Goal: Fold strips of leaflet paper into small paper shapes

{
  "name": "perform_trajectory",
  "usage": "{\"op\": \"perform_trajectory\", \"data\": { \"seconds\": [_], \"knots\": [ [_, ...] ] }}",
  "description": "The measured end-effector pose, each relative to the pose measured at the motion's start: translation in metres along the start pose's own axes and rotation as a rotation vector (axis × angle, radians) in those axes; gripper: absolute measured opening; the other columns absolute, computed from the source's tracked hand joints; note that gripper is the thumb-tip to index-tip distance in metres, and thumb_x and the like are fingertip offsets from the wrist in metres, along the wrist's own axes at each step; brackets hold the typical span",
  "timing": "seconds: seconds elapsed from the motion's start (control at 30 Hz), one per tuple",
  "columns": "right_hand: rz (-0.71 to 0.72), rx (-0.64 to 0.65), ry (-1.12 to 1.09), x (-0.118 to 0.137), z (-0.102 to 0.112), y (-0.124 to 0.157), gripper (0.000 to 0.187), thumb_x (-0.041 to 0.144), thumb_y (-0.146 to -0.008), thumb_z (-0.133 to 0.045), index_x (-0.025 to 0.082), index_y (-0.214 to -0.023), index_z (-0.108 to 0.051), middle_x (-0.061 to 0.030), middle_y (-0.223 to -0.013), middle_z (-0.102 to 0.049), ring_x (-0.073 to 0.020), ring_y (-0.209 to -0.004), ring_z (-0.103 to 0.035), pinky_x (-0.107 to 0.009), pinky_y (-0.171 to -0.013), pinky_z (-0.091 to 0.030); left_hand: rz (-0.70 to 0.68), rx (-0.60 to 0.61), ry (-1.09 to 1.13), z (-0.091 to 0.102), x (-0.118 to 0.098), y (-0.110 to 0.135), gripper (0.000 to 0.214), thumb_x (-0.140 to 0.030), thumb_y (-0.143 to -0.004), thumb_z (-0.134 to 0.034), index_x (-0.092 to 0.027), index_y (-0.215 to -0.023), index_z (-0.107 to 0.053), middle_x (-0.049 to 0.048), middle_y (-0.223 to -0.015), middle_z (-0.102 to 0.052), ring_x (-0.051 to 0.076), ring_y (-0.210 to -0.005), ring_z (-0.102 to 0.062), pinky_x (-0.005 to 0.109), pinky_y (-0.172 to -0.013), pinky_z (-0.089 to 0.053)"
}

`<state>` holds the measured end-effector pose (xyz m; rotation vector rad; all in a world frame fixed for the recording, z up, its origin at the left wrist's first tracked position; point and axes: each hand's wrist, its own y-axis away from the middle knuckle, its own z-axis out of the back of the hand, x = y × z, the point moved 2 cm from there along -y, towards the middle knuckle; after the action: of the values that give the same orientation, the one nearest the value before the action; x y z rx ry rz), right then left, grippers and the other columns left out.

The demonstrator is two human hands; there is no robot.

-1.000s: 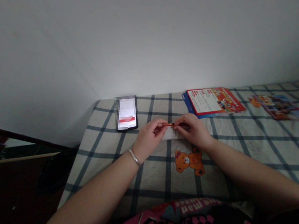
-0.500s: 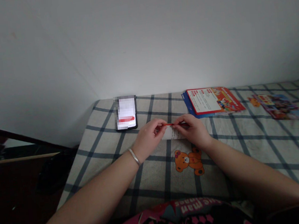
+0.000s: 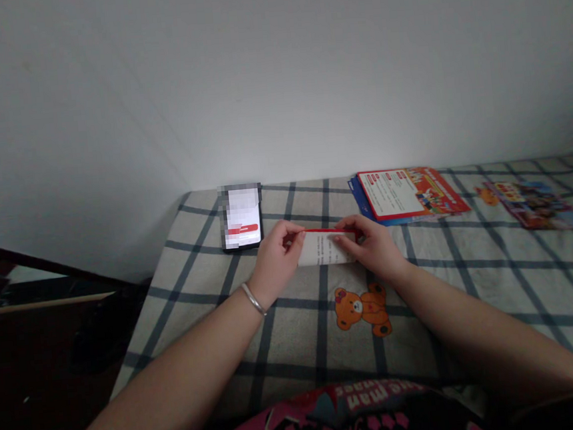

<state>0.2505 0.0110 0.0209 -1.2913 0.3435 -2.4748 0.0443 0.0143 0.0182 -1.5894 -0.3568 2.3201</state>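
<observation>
The cloth [image 3: 288, 349] runs back to the wall [image 3: 304, 73]; its left edge slopes down past the phone [image 3: 247, 215]. Between the phone and the cards [image 3: 392, 195], the paper [image 3: 322, 248] stands over the cloth, with the bear [image 3: 362, 310] printed nearer the body. The left hand [image 3: 277, 252] pinches the paper's left end; the right hand [image 3: 377, 247] grips its right, thumb on the printed face. Fingers cover both ends, and whether its lower edge touches cloth is hard to tell. Half a second ago the hands were closer together, with less print showing.
</observation>
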Motion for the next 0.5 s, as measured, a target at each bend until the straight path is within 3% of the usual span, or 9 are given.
{"op": "perform_trajectory", "data": {
  "seconds": [0.17, 0.5],
  "knots": [
    [-0.073, 0.005, -0.046, -0.0055, -0.0026, 0.0009, 0.022, 0.041, -0.084, -0.065, 0.023, -0.097, -0.062, 0.0008, -0.072, -0.064, -0.0123, -0.057, -0.054, -0.025, -0.050, -0.044, -0.033, -0.093, -0.014, 0.0032, -0.0014, -0.0008, 0.002, -0.021, -0.092, -0.053, -0.020, -0.090, -0.052, 0.0000, -0.081, -0.060, 0.012, -0.070, -0.059, 0.025, -0.063, -0.049],
    [-0.108, -0.017, -0.173, -0.0042, -0.0044, 0.0017, 0.024, 0.042, -0.083, -0.066, 0.022, -0.094, -0.060, -0.0011, -0.076, -0.068, -0.0139, -0.063, -0.062, -0.028, -0.055, -0.050, -0.042, -0.099, -0.007, 0.0032, -0.0028, 0.0005, 0.001, -0.020, -0.092, -0.051, -0.021, -0.092, -0.051, 0.0005, -0.083, -0.060, 0.012, -0.072, -0.060, 0.026, -0.063, -0.050]
  ]
}}
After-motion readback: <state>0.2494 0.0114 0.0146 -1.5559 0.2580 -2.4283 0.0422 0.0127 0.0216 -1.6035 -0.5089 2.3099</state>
